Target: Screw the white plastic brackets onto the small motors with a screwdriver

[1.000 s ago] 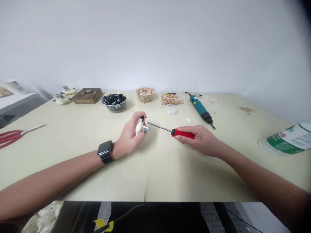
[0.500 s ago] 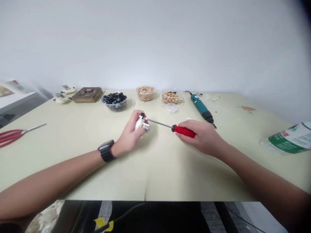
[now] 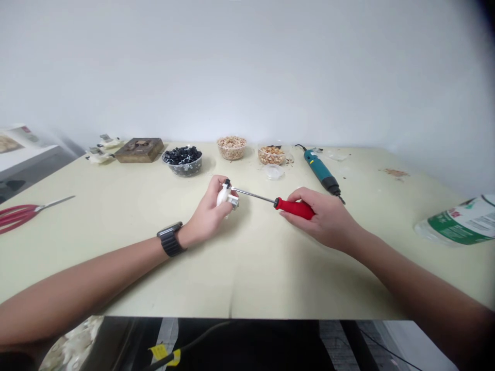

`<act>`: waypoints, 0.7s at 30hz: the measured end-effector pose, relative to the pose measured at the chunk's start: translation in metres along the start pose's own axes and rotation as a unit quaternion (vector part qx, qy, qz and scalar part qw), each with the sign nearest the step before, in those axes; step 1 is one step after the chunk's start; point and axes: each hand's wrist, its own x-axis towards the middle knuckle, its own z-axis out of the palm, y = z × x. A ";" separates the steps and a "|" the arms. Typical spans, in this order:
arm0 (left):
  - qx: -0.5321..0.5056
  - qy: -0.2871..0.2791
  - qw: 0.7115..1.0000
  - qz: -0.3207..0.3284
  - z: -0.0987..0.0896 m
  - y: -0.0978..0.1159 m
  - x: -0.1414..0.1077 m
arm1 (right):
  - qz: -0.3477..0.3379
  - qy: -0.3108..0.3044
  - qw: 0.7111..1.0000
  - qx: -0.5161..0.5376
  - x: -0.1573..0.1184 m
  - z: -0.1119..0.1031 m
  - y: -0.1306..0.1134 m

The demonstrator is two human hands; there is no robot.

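Note:
My left hand [image 3: 209,214], with a black watch on the wrist, is closed round a small white plastic part [image 3: 223,197] that has a black piece at its top and a greyish block on its right side. In my right hand [image 3: 328,219] is the red handle of a screwdriver [image 3: 296,208]. Its metal shaft points left, and the tip meets the white part just below the black piece. Whether the tip sits in a screw is too small to tell.
Along the back of the table [image 3: 247,278] stand a metal block [image 3: 139,151], a bowl of black pieces [image 3: 182,167], two bowls of small fittings [image 3: 231,150] [image 3: 271,156] and a teal electric screwdriver [image 3: 319,170]. Red scissors [image 3: 19,215] lie left, a green-white container [image 3: 458,224] right.
The fingers of my right hand have shifted slightly on the red handle, showing more of it. My left hand and the white part have hardly moved.

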 end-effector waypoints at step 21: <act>0.081 0.017 0.993 0.086 -0.001 0.000 -0.004 | -0.101 0.006 0.995 -0.011 0.002 -0.004 -0.006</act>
